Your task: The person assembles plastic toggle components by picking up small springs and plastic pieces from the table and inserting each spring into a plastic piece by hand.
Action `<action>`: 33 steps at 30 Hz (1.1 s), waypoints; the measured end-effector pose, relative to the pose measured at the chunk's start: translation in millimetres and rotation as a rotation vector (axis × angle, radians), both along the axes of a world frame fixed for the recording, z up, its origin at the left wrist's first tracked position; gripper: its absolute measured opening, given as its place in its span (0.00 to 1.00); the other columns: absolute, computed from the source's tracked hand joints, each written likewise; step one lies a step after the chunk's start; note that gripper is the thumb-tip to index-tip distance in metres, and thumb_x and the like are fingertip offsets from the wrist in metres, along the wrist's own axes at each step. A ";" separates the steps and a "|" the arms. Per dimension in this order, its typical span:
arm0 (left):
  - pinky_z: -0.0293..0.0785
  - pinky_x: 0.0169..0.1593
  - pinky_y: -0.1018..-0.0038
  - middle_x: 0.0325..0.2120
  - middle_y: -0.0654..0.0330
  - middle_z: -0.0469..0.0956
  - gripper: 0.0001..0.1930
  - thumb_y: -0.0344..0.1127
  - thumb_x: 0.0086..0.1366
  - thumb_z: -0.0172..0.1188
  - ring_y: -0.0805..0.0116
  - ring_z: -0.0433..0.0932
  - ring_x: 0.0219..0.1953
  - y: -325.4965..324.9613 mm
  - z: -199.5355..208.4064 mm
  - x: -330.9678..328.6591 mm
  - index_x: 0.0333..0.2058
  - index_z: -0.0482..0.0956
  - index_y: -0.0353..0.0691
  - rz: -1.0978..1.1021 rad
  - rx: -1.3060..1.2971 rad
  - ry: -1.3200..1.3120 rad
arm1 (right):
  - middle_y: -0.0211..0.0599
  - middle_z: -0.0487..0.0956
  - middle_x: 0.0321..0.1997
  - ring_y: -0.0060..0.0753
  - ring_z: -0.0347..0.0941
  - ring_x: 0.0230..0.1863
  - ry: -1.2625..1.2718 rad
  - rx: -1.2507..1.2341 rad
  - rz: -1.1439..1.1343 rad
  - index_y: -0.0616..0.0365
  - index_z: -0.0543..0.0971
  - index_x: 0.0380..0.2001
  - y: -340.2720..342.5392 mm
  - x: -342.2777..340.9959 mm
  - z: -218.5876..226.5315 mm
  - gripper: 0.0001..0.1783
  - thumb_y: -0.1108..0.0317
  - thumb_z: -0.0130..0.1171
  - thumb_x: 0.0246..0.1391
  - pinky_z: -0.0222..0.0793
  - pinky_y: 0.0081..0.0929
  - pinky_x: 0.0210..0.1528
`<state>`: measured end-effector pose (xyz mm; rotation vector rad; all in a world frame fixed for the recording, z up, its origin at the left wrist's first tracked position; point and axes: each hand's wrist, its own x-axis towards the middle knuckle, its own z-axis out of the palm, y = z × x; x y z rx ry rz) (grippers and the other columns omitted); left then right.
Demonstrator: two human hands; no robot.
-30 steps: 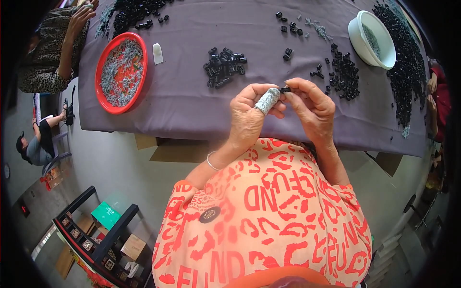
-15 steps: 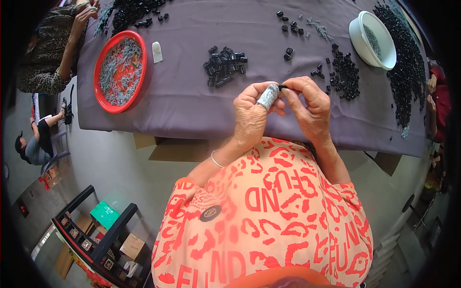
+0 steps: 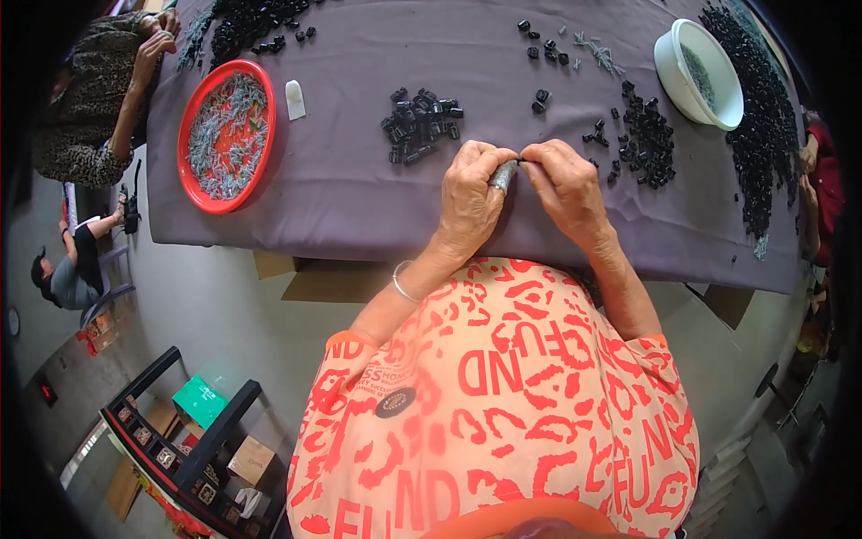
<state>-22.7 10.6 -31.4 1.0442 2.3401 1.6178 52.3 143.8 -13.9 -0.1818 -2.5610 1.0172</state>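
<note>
My left hand [image 3: 471, 189] is closed, a grey speckled cover [image 3: 504, 173] around its thumb. Close beside it, my right hand [image 3: 567, 187] is closed too. Both sets of fingertips meet on a small black part [image 3: 520, 160], mostly hidden by the fingers. Beyond my left hand lies a heap of glossy black cylindrical pieces [image 3: 417, 124]. A looser heap of small black parts [image 3: 646, 139] lies to the right of my right hand.
At the left stands a red basin [image 3: 272, 153] of small grey pieces, a white finger-shaped piece [image 3: 294, 100] beside it. A white tub [image 3: 672, 67] and a long black pile [image 3: 759, 171] occupy the right. Another person's hands [image 3: 160, 42] work at the far left.
My left hand has rolled over, its back now facing up and the thumb cover partly hidden. Both hands stay together at the same spot.
</note>
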 end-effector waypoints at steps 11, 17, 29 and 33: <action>0.74 0.27 0.81 0.28 0.59 0.79 0.11 0.26 0.60 0.50 0.76 0.78 0.27 -8.7 23.0 -13.7 0.40 0.77 0.31 -0.124 -0.009 -0.933 | 0.42 0.73 0.29 0.44 0.71 0.33 -0.035 0.202 0.079 0.63 0.73 0.31 -2.2 -7.4 0.8 0.07 0.78 0.56 0.45 0.68 0.35 0.36; 0.76 0.26 0.80 0.30 0.58 0.79 0.10 0.30 0.61 0.53 0.74 0.80 0.28 -4.1 25.6 -25.7 0.39 0.78 0.32 -0.139 -0.108 -0.991 | 0.41 0.74 0.29 0.41 0.73 0.31 -0.030 0.020 0.087 0.64 0.74 0.33 0.7 -3.9 -2.1 0.08 0.78 0.55 0.45 0.69 0.32 0.34; 0.76 0.27 0.82 0.32 0.54 0.80 0.14 0.37 0.61 0.58 0.72 0.81 0.29 -0.5 31.1 -38.3 0.40 0.77 0.32 -0.179 -0.223 -1.084 | 0.40 0.75 0.31 0.33 0.75 0.29 -0.063 -0.122 0.047 0.64 0.73 0.38 3.2 -1.6 -3.3 0.15 0.81 0.57 0.43 0.72 0.26 0.32; 0.76 0.26 0.82 0.31 0.56 0.80 0.14 0.38 0.61 0.58 0.72 0.81 0.27 -1.5 29.2 -35.9 0.40 0.78 0.33 -0.169 -0.201 -1.066 | 0.38 0.75 0.32 0.30 0.75 0.31 -0.034 -0.037 0.092 0.63 0.72 0.42 5.2 -1.1 -8.2 0.19 0.81 0.57 0.43 0.73 0.24 0.32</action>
